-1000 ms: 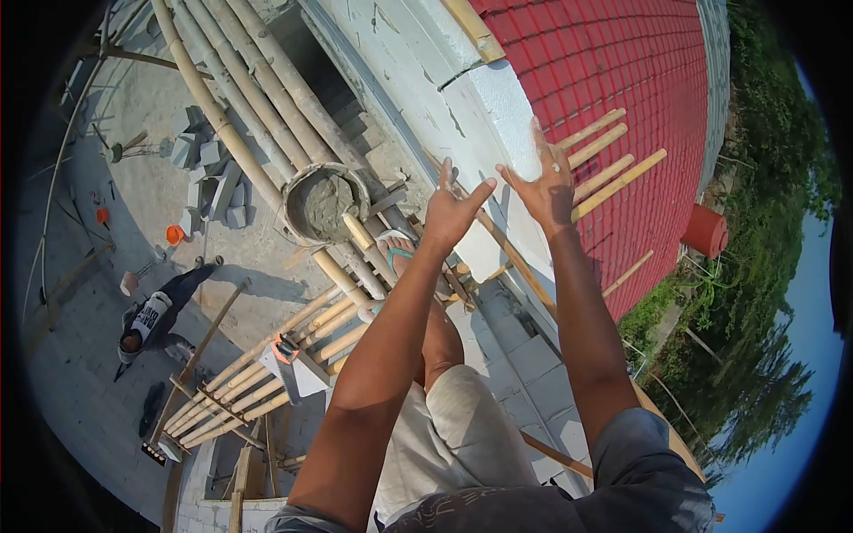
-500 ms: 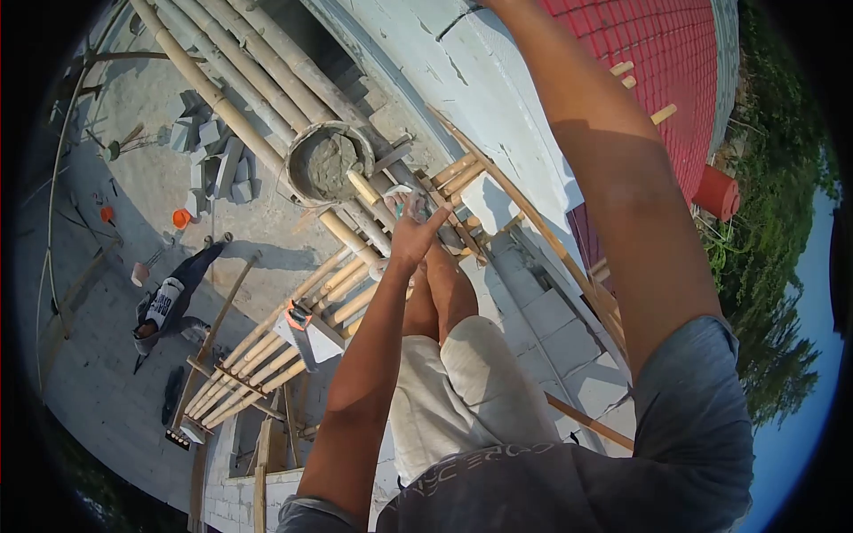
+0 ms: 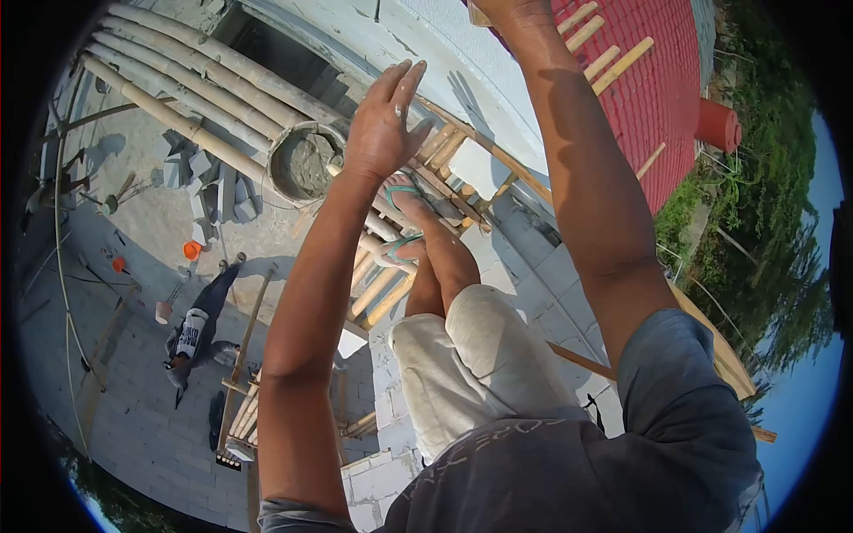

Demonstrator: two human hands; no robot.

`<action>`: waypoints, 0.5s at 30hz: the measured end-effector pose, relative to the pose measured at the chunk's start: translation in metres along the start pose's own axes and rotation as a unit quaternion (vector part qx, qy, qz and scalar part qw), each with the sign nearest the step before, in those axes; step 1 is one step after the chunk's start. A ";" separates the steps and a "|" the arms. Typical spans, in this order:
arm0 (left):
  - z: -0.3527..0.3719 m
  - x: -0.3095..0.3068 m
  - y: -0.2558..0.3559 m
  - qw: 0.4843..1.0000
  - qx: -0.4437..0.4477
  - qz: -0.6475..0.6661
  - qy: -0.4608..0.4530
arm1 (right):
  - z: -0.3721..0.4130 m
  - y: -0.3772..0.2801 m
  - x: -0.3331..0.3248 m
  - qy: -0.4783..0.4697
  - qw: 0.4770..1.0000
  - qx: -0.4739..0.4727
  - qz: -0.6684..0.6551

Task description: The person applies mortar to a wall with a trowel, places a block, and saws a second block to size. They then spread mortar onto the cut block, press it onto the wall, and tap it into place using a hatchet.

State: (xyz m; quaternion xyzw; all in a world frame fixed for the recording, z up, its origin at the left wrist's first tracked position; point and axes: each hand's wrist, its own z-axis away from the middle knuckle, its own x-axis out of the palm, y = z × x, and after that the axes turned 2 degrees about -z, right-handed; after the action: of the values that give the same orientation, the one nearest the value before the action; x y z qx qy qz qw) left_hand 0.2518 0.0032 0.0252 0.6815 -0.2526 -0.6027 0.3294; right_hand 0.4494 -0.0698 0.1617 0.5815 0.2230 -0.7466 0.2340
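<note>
My left hand (image 3: 387, 124) is raised with its fingers stretched out and holds nothing. It hovers before the pale wall (image 3: 471, 80), beside a bucket of wet grey mortar (image 3: 306, 164) on bamboo poles. Mortar smears show on its knuckles. At the top edge, my right hand (image 3: 518, 12) is partly cut off. Its fingers curl round a small tan thing (image 3: 478, 15) whose kind does not show. My feet in green flip-flops (image 3: 402, 189) stand on the bamboo platform below.
Bamboo poles (image 3: 191, 75) run to the upper left. Far below, a person (image 3: 200, 329) is on the floor near grey blocks (image 3: 218, 191) and an orange bucket (image 3: 192, 250). Red roofing (image 3: 622, 115) with jutting bamboo ends lies to the right. A block wall (image 3: 542, 266) runs beside my legs.
My left hand has risen from near my feet toward the wall and opened out. The right hand has come further into view at the top. The view has shifted, and the handsaw no longer shows.
</note>
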 end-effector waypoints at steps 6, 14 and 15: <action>-0.096 -0.023 0.015 0.959 0.205 -0.192 -0.025 | 0.277 0.011 0.086 0.172 0.738 0.236 -0.608; -0.123 0.034 0.026 0.904 0.199 -0.281 -0.255 | 0.358 0.023 0.165 -0.209 0.864 0.302 -0.344; -0.121 0.038 0.022 0.903 0.193 -0.286 -0.255 | 0.341 0.031 0.183 -0.235 0.896 0.287 -0.243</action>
State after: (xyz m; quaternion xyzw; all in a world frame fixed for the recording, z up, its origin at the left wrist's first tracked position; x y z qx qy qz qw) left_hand 0.3785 -0.0222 0.0240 0.5976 -0.2336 -0.7637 -0.0709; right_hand 0.1682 -0.3174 0.0588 0.3586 0.0720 -0.9267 -0.0858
